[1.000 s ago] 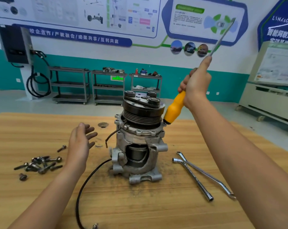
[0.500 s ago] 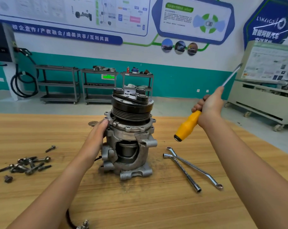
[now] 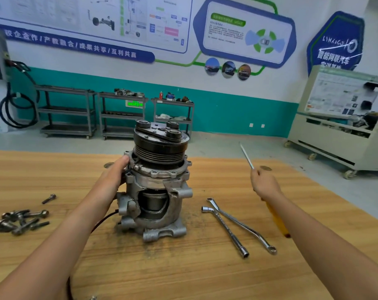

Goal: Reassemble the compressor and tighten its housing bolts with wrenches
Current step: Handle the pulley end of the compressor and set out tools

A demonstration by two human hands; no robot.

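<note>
Standing upright on the worktop (image 3: 183,273), the compressor (image 3: 160,185) is clasped at its flange by the left grip (image 3: 116,176). The screwdriver (image 3: 278,221) clenched in the right grip (image 3: 265,185) should be swapped for the wrenches (image 3: 226,232), once the bolts (image 3: 21,219) are seated.

we see the compressor (image 3: 155,191) housing in dull silver-grey w/ dark grime. its pulley (image 3: 160,148) is black, ribbed w/ fine parallel grooves. table (image 3: 183,276): light tan wood, long grain streaks, blackish specks round the compressor base. screwdriver (image 3: 278,223) has a yellow-orange handle & silver shaft. two wrenches (image 3: 225,231) are shiny chrome; bolts (image 3: 17,220) dark grey steel. cable (image 3: 105,217) is black. wall (image 3: 227,113): white up top, teal band below, w/ a blue banner (image 3: 75,45) carrying white characters. shelf carts (image 3: 67,111) are grey, floor (image 3: 238,148) pale grey.
</note>
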